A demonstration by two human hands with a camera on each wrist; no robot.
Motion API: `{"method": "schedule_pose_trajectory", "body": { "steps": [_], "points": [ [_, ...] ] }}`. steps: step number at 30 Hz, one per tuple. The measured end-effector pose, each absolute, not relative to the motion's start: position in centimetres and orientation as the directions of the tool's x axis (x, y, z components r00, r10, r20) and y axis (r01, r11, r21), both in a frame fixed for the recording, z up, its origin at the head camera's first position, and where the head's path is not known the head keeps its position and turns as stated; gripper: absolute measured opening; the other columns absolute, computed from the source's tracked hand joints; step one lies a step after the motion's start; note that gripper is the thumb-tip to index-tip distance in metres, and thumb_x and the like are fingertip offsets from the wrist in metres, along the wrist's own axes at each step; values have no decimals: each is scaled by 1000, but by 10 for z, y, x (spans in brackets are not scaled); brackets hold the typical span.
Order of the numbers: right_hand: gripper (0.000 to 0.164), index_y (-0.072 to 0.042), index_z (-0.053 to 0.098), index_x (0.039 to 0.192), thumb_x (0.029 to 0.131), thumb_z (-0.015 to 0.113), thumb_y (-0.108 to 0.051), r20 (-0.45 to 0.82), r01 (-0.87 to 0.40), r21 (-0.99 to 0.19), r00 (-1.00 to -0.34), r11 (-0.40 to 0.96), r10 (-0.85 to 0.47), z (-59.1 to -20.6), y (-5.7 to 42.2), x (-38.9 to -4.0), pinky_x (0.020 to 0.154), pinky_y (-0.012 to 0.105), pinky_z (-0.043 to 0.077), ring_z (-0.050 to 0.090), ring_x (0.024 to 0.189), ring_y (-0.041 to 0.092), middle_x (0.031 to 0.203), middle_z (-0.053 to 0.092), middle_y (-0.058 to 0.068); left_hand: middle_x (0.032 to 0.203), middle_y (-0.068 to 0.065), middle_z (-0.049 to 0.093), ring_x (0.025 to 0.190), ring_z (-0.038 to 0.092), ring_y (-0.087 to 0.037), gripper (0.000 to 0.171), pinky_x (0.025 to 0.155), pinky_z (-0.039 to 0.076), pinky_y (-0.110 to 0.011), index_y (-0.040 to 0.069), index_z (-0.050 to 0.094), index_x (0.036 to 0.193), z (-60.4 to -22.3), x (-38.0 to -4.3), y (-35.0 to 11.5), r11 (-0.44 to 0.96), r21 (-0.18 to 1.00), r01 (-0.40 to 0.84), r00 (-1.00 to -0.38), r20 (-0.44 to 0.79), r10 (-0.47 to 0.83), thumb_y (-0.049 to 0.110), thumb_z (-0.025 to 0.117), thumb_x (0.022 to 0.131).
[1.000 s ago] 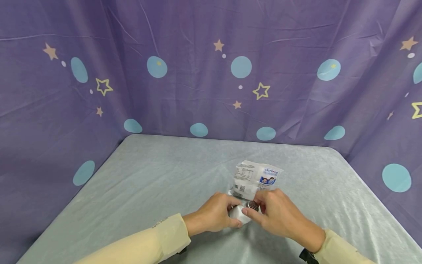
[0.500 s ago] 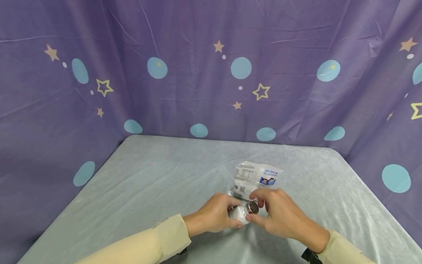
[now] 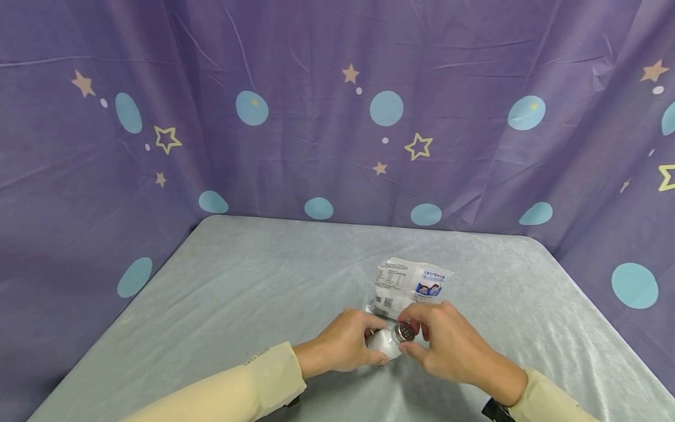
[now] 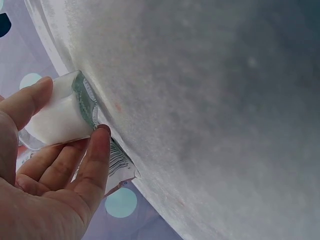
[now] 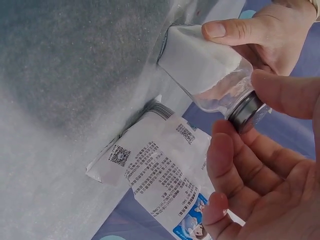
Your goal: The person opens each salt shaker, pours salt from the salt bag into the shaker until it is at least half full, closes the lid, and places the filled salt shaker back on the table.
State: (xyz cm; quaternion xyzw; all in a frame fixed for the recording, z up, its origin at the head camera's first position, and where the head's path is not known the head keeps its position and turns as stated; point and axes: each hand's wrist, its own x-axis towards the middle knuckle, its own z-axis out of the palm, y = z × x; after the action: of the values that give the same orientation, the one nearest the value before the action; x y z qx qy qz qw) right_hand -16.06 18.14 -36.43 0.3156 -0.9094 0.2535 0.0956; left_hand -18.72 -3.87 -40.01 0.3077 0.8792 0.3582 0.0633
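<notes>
In the head view a glass salt shaker (image 3: 384, 343) stands tilted toward the right, low over the cloth. White grains fill most of its body, as the right wrist view shows. My left hand (image 3: 345, 343) grips the glass body, with the thumb on one side and fingers on the other. At the perforated metal cap (image 3: 405, 332), which sits on the neck, my right hand (image 3: 456, 349) has its thumb and curled fingers around the rim. In the right wrist view the cap (image 5: 246, 111) lies between thumb and fingertips.
Just behind the hands a white printed packet (image 3: 403, 280) stands propped on the grey cloth-covered table (image 3: 274, 264). A purple curtain (image 3: 316, 146) with stars and dots hangs along the table's back and sides.
My right hand's fingers were on the cap, then spread away from it, and have now closed back around it. The left hand and the shaker body stay nearly still.
</notes>
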Motion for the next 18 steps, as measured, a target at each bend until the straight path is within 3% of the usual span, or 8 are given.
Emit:
{"method": "schedule_pose_trajectory", "body": {
  "steps": [7,18],
  "points": [
    [22,-25,68,84,79,90,-26,336,-599,-393,-800,698,-497,-367,180,-161,49,21,39,44,55,-3,67,52,-21,73,12,65,64,54,3,30,59,47,-17,21,80,97,-400,-187,-39,552,680,483,-808,103,580,14,94,71],
    [32,-30,57,71,85,82,-45,338,-548,-377,-832,747,-440,-371,179,-161,46,21,36,40,51,-3,58,45,-20,74,11,66,64,55,2,33,59,47,-18,20,80,100,-401,-186,-38,555,672,490,-807,109,581,14,94,71]
  ]
}}
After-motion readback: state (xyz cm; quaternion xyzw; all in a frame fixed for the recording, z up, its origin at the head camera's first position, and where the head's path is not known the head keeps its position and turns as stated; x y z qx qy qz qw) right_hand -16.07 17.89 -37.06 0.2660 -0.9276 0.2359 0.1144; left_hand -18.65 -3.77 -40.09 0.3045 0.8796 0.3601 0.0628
